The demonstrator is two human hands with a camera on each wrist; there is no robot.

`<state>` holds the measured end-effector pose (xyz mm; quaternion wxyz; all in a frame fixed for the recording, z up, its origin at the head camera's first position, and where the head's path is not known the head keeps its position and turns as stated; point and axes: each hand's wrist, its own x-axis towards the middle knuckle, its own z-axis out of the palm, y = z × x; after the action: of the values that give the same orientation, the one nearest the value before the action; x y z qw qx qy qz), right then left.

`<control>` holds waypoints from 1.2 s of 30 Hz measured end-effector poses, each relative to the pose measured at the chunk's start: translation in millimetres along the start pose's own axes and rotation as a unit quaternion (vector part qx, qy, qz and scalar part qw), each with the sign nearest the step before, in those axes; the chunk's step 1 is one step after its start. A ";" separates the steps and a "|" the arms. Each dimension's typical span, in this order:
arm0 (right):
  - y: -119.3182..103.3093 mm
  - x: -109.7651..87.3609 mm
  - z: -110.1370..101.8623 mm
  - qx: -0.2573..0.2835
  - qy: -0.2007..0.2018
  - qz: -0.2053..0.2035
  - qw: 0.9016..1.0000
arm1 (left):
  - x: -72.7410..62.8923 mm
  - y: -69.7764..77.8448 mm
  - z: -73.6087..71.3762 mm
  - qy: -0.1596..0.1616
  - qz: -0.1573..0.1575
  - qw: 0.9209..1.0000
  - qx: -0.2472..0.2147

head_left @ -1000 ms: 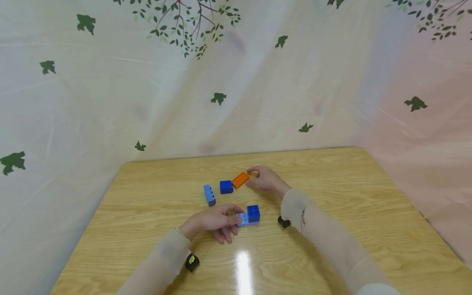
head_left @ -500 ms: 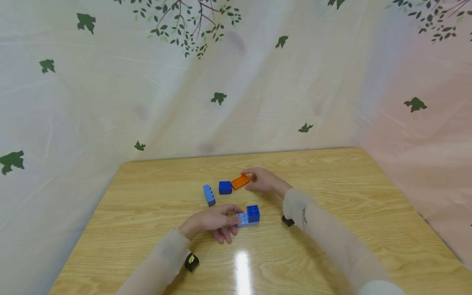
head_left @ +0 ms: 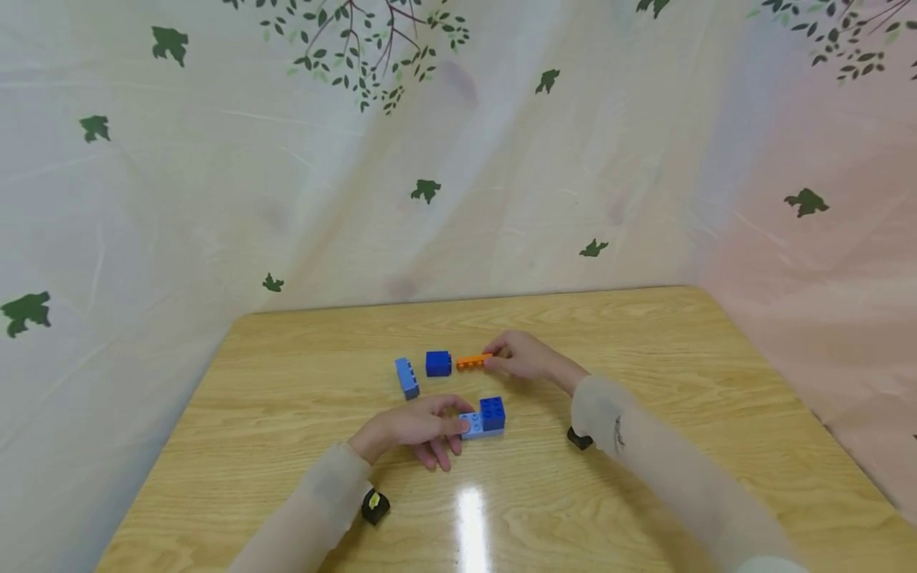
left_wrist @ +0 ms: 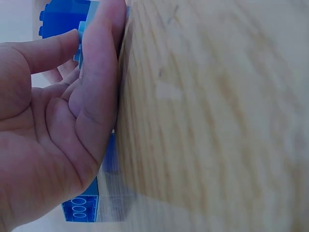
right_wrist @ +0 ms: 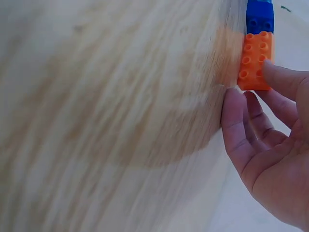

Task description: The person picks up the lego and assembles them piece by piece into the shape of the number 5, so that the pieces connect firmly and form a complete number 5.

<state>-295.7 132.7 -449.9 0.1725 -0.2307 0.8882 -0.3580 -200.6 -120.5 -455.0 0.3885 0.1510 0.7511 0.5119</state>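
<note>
With 12 o'clock straight away from me, the orange brick (head_left: 470, 362) lies near the middle of the table (head_left: 623, 342), its long axis running from 9 to 3 o'clock. It is on edge, its studs facing 6 o'clock, towards me. My right hand (head_left: 526, 356) pinches its 3 o'clock end between thumb and fingers; whether its lower edge meets the wood I cannot tell. Just beside its 9 o'clock end, across a narrow gap, sits a dark blue brick (head_left: 438, 364) with studs pointing to 3 o'clock. Farther out that way is a mid-blue brick (head_left: 406, 378), also studs to 3, its long axis tilting from 11 to 5. At 6 o'clock from the orange piece, a light blue brick (head_left: 471, 428) lies lengthwise from 9 to 3, carrying a dark blue block (head_left: 492, 414) on its 3 o'clock end; my left hand (head_left: 423, 426) grips its other end, thumb on the studs.
</note>
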 end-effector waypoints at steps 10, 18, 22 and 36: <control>-6.9 -18.7 -0.2 0.004 0.003 -0.023 1.000 | -0.8 -0.6 3.2 0.020 0.010 1.000 0.004; -16.7 -36.8 0.3 0.064 -0.015 -0.038 0.997 | -5.6 3.2 9.2 0.066 0.021 0.997 0.018; -25.2 -44.2 -3.3 0.125 -0.020 -0.015 0.992 | -8.6 7.0 9.5 0.098 0.035 0.994 0.034; -45.2 -72.3 -7.4 0.176 -0.048 -0.033 0.983 | -21.5 23.3 18.2 0.188 0.196 0.962 0.022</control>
<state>-226.0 146.6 -402.3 0.2406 -0.2426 0.7937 -0.5032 -177.2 -112.1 -428.2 0.1288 0.2046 0.7775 0.5806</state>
